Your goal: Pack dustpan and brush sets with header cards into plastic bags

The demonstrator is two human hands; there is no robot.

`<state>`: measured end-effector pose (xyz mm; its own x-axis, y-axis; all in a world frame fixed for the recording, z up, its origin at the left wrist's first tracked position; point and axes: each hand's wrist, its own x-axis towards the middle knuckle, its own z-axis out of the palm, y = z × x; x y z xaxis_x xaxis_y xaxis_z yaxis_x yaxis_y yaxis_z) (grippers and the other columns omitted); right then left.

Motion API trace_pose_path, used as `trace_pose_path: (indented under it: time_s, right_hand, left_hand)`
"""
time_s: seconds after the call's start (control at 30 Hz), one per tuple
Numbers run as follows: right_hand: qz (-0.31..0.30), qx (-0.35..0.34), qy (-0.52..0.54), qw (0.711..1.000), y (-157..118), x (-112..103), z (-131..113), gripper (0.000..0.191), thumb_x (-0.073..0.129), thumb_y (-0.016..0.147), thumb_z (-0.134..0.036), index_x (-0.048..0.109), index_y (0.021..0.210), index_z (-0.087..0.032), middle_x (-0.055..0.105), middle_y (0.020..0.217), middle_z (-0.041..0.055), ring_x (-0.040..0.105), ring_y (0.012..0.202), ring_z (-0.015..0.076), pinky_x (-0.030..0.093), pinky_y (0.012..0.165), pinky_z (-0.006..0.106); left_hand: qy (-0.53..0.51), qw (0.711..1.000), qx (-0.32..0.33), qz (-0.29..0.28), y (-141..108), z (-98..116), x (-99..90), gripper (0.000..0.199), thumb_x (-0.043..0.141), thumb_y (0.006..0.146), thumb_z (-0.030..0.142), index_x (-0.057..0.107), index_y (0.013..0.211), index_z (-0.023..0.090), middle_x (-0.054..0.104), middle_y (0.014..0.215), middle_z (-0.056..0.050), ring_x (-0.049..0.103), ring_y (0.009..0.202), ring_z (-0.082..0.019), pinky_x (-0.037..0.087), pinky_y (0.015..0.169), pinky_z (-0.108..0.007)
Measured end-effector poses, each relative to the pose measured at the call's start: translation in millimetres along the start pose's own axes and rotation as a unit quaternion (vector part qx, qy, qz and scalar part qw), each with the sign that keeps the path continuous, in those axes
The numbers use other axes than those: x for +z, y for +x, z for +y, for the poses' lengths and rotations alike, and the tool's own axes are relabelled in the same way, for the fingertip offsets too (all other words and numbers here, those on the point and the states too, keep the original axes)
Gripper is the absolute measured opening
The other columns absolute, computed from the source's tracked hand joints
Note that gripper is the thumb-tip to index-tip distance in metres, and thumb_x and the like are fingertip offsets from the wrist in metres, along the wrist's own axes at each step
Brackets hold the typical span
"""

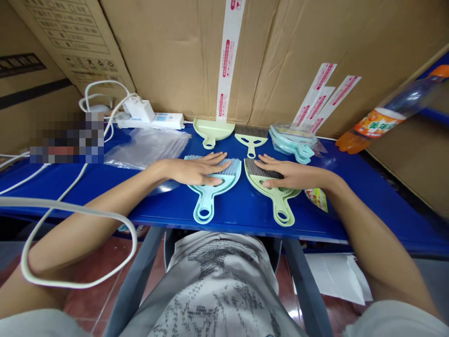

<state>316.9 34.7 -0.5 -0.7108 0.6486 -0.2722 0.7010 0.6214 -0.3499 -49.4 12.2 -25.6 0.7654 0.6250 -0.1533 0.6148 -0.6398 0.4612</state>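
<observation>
My left hand (201, 171) lies flat, fingers spread, across the bristles of a light blue hand brush (227, 180) nested in a matching dustpan (204, 216). My right hand (284, 173) rests the same way on a green brush with dark bristles (271, 181), set in a green dustpan (286, 217). Both handles point toward me at the table's near edge. Farther back, a separate green dustpan (213, 130) stands beside another green brush (251, 140). To their right is a light blue brush-and-dustpan set in clear plastic (294, 140).
Clear plastic bags (147, 145) lie left on the blue table (379, 196), before a white power strip (168, 120). A white cable (131, 234) loops over my left arm. An orange drink bottle (382, 121) leans at right. A small packet (317, 199) sits near my right wrist. Cardboard (168, 56) walls the back.
</observation>
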Motion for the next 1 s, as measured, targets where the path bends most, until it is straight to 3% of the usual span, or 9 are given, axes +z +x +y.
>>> trace_pose_path:
  time_s: [0.2,0.33,0.47,0.57,0.63,0.77,0.87,1.0]
  right_hand:
    - [0.021,-0.007,0.033,0.999,3.6,3.9,5.1,0.102,0.067,0.096,-0.080,0.040,0.177,-0.025,0.021,0.185,0.0096,0.014,0.173,0.0396,0.014,0.142,0.058]
    - [0.059,-0.025,0.063,0.996,5.2,6.8,7.9,0.094,0.078,0.091,-0.074,0.053,0.170,-0.030,0.034,0.182,0.0063,0.022,0.171,0.0425,0.018,0.142,0.062]
    - [0.074,-0.025,0.051,0.996,4.4,8.0,8.6,0.091,0.078,0.091,-0.072,0.056,0.169,-0.030,0.038,0.181,0.0063,0.027,0.171,0.0433,0.021,0.140,0.063]
    - [0.081,-0.024,0.006,0.996,3.3,6.9,7.9,0.088,0.074,0.094,-0.072,0.057,0.168,-0.027,0.044,0.178,0.0092,0.031,0.169,0.0437,0.027,0.138,0.064]
    - [0.102,-0.030,-0.029,0.994,3.1,5.2,6.4,0.080,0.069,0.099,-0.069,0.062,0.164,-0.024,0.053,0.172,0.0116,0.042,0.165,0.0436,0.034,0.135,0.064]
    - [0.176,-0.020,-0.086,0.981,4.1,1.6,1.5,0.062,0.060,0.105,-0.056,0.072,0.153,-0.019,0.071,0.155,0.0136,0.066,0.144,0.0403,0.048,0.124,0.060]
    - [0.191,-0.013,-0.111,0.975,5.6,1.2,-1.2,0.057,0.058,0.106,-0.050,0.074,0.150,-0.017,0.076,0.148,0.0147,0.071,0.137,0.0380,0.051,0.119,0.056]
    - [0.180,-0.020,-0.123,0.976,8.7,4.3,0.6,0.053,0.059,0.105,-0.045,0.075,0.146,-0.016,0.078,0.142,0.0159,0.073,0.130,0.0374,0.053,0.113,0.054]
  left_hand:
    - [-0.015,1.000,-0.016,0.019,4.6,-6.3,4.3,0.086,0.049,0.109,0.069,0.027,0.181,0.028,0.005,0.190,-0.009,0.000,0.176,-0.034,0.003,0.141,-0.055]
    - [-0.026,0.999,-0.006,0.041,6.3,-10.0,6.1,0.085,0.053,0.107,0.070,0.036,0.178,0.028,0.013,0.190,-0.008,0.005,0.177,-0.036,0.005,0.141,-0.053]
    - [-0.024,0.998,-0.014,0.060,5.4,-9.8,5.1,0.088,0.058,0.103,0.073,0.042,0.175,0.025,0.020,0.189,-0.010,0.011,0.176,-0.037,0.009,0.142,-0.053]
    - [-0.005,0.995,-0.014,0.095,2.1,-7.8,1.2,0.095,0.064,0.101,0.072,0.040,0.176,0.019,0.029,0.186,-0.013,0.025,0.173,-0.037,0.019,0.141,-0.049]
    - [0.005,0.993,-0.008,0.117,-0.2,-4.6,-3.5,0.095,0.066,0.100,0.068,0.039,0.176,0.017,0.041,0.180,-0.016,0.040,0.168,-0.036,0.030,0.138,-0.046]
    - [0.042,0.989,-0.024,0.143,-1.9,3.1,-14.2,0.075,0.061,0.104,0.056,0.056,0.166,0.014,0.064,0.163,-0.016,0.064,0.149,-0.034,0.044,0.128,-0.045]
    - [0.065,0.985,-0.034,0.157,-1.3,4.0,-18.6,0.060,0.061,0.103,0.050,0.073,0.150,0.015,0.076,0.149,-0.012,0.074,0.135,-0.031,0.049,0.123,-0.042]
    - [0.064,0.980,-0.032,0.186,-0.2,-1.0,-17.9,0.051,0.066,0.099,0.047,0.080,0.141,0.021,0.081,0.139,-0.008,0.080,0.122,-0.030,0.056,0.115,-0.043]
